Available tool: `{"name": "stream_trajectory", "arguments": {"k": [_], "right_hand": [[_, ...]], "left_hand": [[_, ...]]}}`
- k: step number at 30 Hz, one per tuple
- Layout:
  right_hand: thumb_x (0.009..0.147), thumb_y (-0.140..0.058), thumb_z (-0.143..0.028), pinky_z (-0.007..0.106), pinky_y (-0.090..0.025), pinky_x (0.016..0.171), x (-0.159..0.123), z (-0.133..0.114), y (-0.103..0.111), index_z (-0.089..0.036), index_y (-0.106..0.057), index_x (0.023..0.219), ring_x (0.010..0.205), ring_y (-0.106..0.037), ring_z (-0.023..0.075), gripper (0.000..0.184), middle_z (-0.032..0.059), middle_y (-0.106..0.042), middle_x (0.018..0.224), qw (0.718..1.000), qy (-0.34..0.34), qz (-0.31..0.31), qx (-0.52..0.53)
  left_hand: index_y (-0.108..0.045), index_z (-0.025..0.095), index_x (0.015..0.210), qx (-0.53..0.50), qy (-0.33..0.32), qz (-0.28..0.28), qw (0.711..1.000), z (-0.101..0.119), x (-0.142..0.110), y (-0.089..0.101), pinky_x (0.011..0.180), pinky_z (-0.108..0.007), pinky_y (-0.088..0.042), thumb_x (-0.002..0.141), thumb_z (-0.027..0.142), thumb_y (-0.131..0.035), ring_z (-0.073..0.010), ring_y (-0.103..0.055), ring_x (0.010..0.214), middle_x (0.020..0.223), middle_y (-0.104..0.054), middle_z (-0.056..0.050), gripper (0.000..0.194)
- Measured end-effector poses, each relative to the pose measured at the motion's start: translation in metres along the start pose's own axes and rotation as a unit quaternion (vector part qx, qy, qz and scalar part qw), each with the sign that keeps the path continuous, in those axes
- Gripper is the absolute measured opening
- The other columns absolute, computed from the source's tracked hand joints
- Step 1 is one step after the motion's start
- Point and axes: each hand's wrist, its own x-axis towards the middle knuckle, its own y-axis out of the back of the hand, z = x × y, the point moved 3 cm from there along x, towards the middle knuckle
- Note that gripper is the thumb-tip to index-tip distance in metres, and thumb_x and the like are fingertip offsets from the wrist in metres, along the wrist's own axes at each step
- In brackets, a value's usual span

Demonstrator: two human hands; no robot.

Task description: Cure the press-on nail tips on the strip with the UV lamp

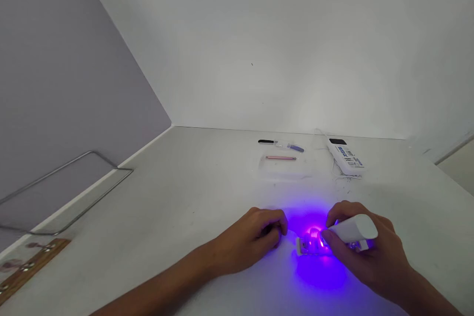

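A small white handheld UV lamp (pixel 351 229) is gripped in my right hand (pixel 381 247), its head tilted down and to the left. Violet light pours from it over a low stand (pixel 299 247) on the table. Small rounded pieces (pixel 314 234) on the stand glow pink and purple; glare blurs their details. Just left of the stand, my left hand (pixel 261 234) rests on the table with its fingers curled in. I see nothing in that loose fist, though its inner side is partly hidden.
Behind the hands, a pink pen-like stick (pixel 280 158) lies on a clear sheet, near a black-handled tool (pixel 267 141) and a purple-ended tool (pixel 295 148). A white labelled device (pixel 346 157) with a cable lies back right. A metal wire frame (pixel 99 200) stands at left.
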Motion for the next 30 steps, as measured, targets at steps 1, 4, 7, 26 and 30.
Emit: {"name": "stream_trajectory", "arguments": {"k": [1, 4, 7, 26, 30], "right_hand": [[0.092, -0.065, -0.028, 0.021, -0.046, 0.038, 0.0002, 0.0, 0.0, -0.025, -0.059, 0.087, 0.043, -0.059, 0.0108, 0.008, -0.0053, -0.066, 0.065, 1.0, 0.002, 0.003, 0.001], [0.092, -0.064, -0.029, 0.021, -0.044, 0.036, 0.0006, -0.0005, 0.0, -0.026, -0.058, 0.086, 0.04, -0.057, 0.0105, 0.009, -0.0063, -0.064, 0.061, 1.0, 0.003, 0.006, 0.001], [0.092, -0.064, -0.029, 0.021, -0.044, 0.036, 0.0007, -0.0008, -0.0001, -0.026, -0.058, 0.085, 0.04, -0.056, 0.0106, 0.01, -0.0065, -0.063, 0.06, 1.0, 0.002, 0.002, -0.002], [0.092, -0.065, -0.026, 0.021, -0.046, 0.039, 0.0015, -0.0006, 0.0005, -0.026, -0.059, 0.09, 0.043, -0.06, 0.0106, 0.007, -0.0065, -0.065, 0.064, 1.0, 0.015, -0.002, 0.012], [0.092, -0.064, -0.025, 0.021, -0.049, 0.042, 0.0015, -0.0002, 0.0004, -0.026, -0.059, 0.091, 0.047, -0.063, 0.0114, 0.006, -0.0055, -0.067, 0.067, 1.0, 0.016, 0.0, 0.014]], "left_hand": [[-0.053, 0.019, 0.08, -0.001, -0.001, 0.0, 1.0, 0.0003, 0.0001, 0.0001, 0.057, -0.022, -0.033, 0.085, 0.011, -0.044, -0.0106, -0.039, 0.06, 0.069, -0.05, 0.005, 0.013], [-0.054, 0.019, 0.08, 0.004, -0.003, 0.003, 1.0, 0.0006, 0.0002, 0.0, 0.058, -0.022, -0.033, 0.083, 0.011, -0.045, -0.0105, -0.039, 0.06, 0.069, -0.05, 0.005, 0.013], [-0.057, 0.019, 0.084, 0.015, -0.005, 0.006, 1.0, -0.0007, 0.0001, -0.0004, 0.059, -0.023, -0.033, 0.082, 0.01, -0.046, -0.0108, -0.041, 0.061, 0.07, -0.05, 0.005, 0.015], [-0.061, 0.019, 0.087, 0.039, -0.005, 0.009, 0.999, -0.0005, 0.0001, 0.0002, 0.059, -0.023, -0.034, 0.084, 0.011, -0.048, -0.0112, -0.04, 0.061, 0.073, -0.053, 0.004, 0.016], [-0.062, 0.019, 0.088, 0.042, -0.009, 0.011, 0.999, -0.0009, 0.0002, 0.0001, 0.058, -0.023, -0.033, 0.084, 0.01, -0.048, -0.0106, -0.04, 0.06, 0.071, -0.051, 0.005, 0.017]]}}
